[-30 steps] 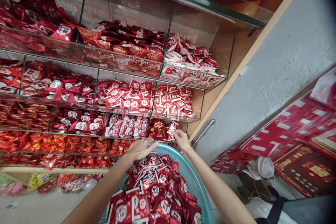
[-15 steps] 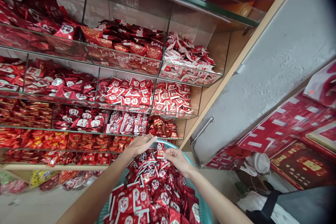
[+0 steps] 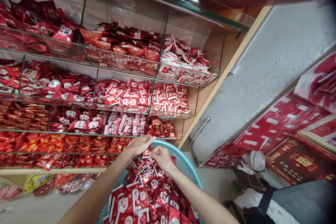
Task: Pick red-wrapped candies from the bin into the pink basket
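Observation:
A teal plastic basket is heaped with small red wrapped packets that have white labels. Over its far rim lies my left hand, palm down, fingers stretched out and together. My right hand is just beside it, thumb and fingers pinched on the edge of one small red packet. That packet sits between the two hands, partly under the left one. What lies beneath my left palm is hidden.
Ahead, a shelf rack has glass-fronted compartments with red packets. To the right is a grey wall with red-and-white packages. A grey bag with a black strap stands lower right. Bagged goods lie below the shelves.
My right hand has moved left, closer to my left hand, with the small red packet in its fingers. My left hand stays nearly in place. More of the basket's right rim shows.

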Demonstrator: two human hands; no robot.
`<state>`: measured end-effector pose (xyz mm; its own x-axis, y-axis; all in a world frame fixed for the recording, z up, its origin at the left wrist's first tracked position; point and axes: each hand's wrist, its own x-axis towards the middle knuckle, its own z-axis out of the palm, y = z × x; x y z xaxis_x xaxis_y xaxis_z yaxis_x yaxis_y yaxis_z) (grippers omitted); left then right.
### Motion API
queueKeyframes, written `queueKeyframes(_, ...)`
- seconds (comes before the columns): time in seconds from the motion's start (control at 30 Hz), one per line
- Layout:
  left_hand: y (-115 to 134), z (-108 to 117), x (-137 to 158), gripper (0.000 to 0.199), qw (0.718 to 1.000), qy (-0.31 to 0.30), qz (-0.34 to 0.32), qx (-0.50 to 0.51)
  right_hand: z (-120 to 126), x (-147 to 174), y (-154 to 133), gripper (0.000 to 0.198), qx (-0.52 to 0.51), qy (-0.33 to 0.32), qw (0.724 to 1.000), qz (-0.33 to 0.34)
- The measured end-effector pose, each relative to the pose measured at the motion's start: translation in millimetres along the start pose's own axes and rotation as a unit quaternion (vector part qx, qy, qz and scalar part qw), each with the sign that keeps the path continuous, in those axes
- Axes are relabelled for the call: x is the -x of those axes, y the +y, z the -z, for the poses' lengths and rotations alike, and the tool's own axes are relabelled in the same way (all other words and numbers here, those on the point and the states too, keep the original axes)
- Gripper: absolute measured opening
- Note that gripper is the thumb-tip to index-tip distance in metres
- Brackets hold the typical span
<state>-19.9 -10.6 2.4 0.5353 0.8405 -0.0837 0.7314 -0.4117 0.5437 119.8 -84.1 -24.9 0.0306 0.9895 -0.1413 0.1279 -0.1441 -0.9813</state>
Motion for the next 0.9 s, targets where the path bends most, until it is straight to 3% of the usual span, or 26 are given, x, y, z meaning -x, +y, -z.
queueKeyframes(0.3,4,3,2,0.067,1.0,-0.009,-0.001,-0.007,-5,-2,5,0.019,0.037,0.011,0.999,0.008)
queueKeyframes(0.53,5,5,2,0.068,1.0,-0.012,0.007,-0.009,3,12,-4,0.018,0.121,0.038,0.989,0.073)
queueKeyframes(0.63,4,4,2,0.067,1.0,-0.013,0.016,-0.005,0,17,-15,0.017,0.249,0.073,0.959,0.117)
queueKeyframes(0.77,2,4,0,0.07,1.0,-0.014,0.012,0.01,-15,12,-29,0.034,0.444,0.093,0.885,0.104)
queueKeyframes(0.9,-2,3,-2,0.074,0.999,-0.021,0.028,0.032,-30,3,-37,0.049,0.517,0.093,0.847,0.087)
